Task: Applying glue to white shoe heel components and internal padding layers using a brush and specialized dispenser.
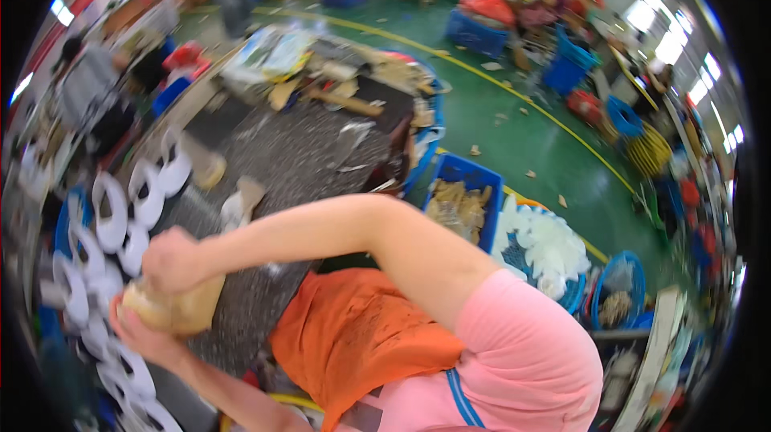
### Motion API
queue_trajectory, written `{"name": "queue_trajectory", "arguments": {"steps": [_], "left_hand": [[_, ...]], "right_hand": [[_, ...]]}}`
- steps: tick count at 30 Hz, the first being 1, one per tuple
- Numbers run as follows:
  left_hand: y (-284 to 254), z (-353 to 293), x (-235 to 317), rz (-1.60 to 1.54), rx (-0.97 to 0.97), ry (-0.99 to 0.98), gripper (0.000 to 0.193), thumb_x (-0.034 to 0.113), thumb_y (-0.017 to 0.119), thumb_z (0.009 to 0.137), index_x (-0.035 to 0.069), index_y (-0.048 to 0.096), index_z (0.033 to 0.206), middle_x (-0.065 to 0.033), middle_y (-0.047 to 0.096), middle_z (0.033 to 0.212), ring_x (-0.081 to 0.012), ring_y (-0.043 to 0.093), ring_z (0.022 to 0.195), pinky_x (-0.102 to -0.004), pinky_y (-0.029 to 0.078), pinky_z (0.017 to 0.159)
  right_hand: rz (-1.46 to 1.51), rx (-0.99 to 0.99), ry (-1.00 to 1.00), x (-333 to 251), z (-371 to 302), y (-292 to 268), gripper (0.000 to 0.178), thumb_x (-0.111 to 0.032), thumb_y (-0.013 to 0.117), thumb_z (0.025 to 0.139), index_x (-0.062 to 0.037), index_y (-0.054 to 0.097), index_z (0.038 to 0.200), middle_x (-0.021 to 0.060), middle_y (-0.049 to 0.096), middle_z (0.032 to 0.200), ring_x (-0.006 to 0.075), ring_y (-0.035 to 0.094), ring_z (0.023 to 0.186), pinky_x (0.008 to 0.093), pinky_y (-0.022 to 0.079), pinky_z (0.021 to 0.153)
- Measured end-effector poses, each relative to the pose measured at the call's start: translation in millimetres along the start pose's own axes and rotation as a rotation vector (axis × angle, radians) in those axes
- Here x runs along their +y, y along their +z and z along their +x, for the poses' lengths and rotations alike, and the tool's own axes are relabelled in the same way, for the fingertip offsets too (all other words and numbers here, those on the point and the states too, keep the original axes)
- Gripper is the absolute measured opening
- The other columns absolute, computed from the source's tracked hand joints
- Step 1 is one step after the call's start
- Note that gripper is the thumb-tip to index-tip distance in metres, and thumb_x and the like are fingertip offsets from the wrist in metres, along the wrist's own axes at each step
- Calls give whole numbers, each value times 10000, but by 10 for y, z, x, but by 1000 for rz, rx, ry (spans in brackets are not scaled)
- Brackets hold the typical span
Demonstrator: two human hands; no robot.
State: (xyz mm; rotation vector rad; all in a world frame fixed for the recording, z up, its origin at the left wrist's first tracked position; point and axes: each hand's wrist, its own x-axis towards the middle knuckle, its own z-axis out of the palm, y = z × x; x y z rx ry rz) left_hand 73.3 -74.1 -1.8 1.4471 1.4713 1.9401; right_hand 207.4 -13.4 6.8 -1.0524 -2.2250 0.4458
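Observation:
At the left of the table, both of my hands are on a pale yellow, rounded piece shaped like a shoe last (186, 308). My left hand (146, 339) wraps its near left end with the fingers closed round it. Bent into a fist, my right hand (172, 260) presses on its top far side; whether something small is pinched in those fingers is hidden. Several white, U-shaped shoe uppers (111, 209) stand in rows just left of my hands. A similar yellowish piece (210, 171) and a white-and-tan piece (242, 203) lie farther up the table.
The dark table (281, 147) bears scraps and plastic bags (277, 55) at its far end. To the right stand a blue crate (491, 231) of tan pieces, a basket of white pieces (550, 247) and a blue basket (640, 287). People work farther off at the left and back.

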Motion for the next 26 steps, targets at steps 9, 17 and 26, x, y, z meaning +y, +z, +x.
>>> {"name": "queue_trajectory", "arguments": {"steps": [9,17,26], "left_hand": [[270,67,97,-182,-37,94,187,97,473,847,-15,555,972,-67,588,852,-136,542,786,-258,437,738],[132,-30,116,-157,-60,31,200,80,473,833,-20,544,991,-84,589,912,-142,549,826,-265,439,761],[151,97,55,-105,-62,12,280,195,486,858,-16,536,1036,-121,605,945,-170,584,824,-260,458,759]], "right_hand": [[312,-385,-27,282,61,-440,316,-172,531,752,-3,607,1008,137,629,858,174,593,802,316,452,734],[304,-33,-25,151,-34,-158,219,-192,620,712,-2,607,820,111,581,636,227,574,604,332,438,573],[568,-70,-30,236,-5,-148,197,-195,584,817,-19,645,880,121,646,691,173,633,550,289,495,543]]}}
